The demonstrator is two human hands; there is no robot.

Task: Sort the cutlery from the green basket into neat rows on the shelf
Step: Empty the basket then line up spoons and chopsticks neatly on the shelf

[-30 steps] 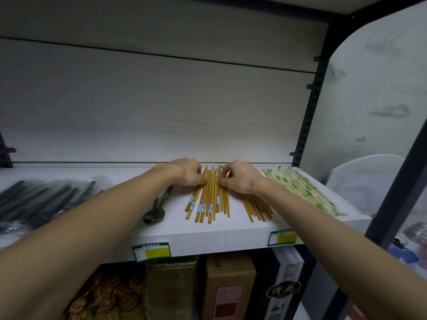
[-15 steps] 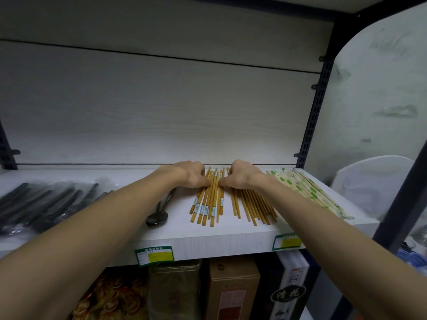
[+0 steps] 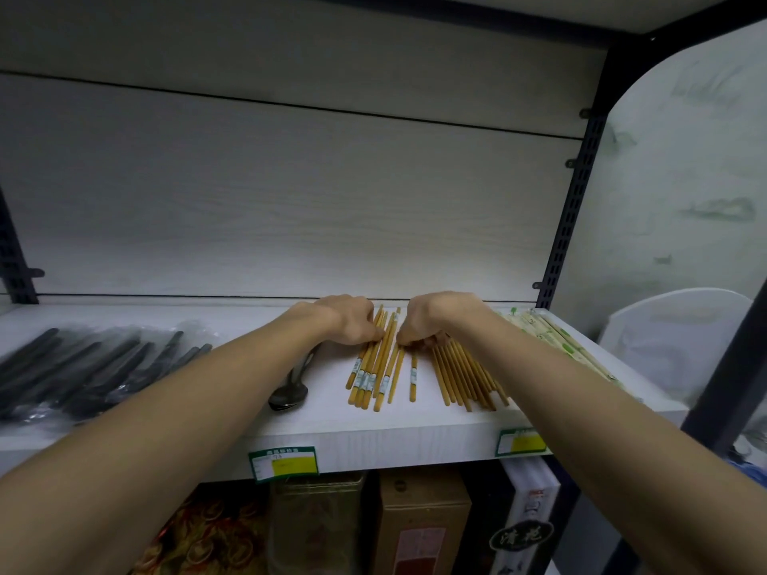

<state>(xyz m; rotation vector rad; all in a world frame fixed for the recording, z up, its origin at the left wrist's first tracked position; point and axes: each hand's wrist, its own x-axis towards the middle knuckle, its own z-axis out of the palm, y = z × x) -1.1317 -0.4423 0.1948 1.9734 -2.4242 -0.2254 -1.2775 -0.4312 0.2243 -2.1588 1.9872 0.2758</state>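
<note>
A bundle of yellow-brown labelled chopsticks (image 3: 372,373) lies on the white shelf (image 3: 373,439), pointing front to back. My left hand (image 3: 350,321) has its fingers curled onto the bundle's left side near the far ends. My right hand (image 3: 429,321) has curled fingertips pinching at the bundle's right side. One labelled chopstick (image 3: 413,377) lies alone just right of the bundle. Further right is a fanned group of plain brown chopsticks (image 3: 465,377); my right hand covers their far ends. No green basket is in view.
Paper-wrapped chopsticks (image 3: 560,344) line the shelf's right end. A metal spoon (image 3: 289,393) lies left of the bundle, partly under my left forearm. Black cutlery in plastic (image 3: 83,367) fills the left side. Boxes and tins stand on the shelf below.
My hands have drawn closer together and squeezed the labelled chopsticks into a tighter bundle. One labelled chopstick now lies apart on its right.
</note>
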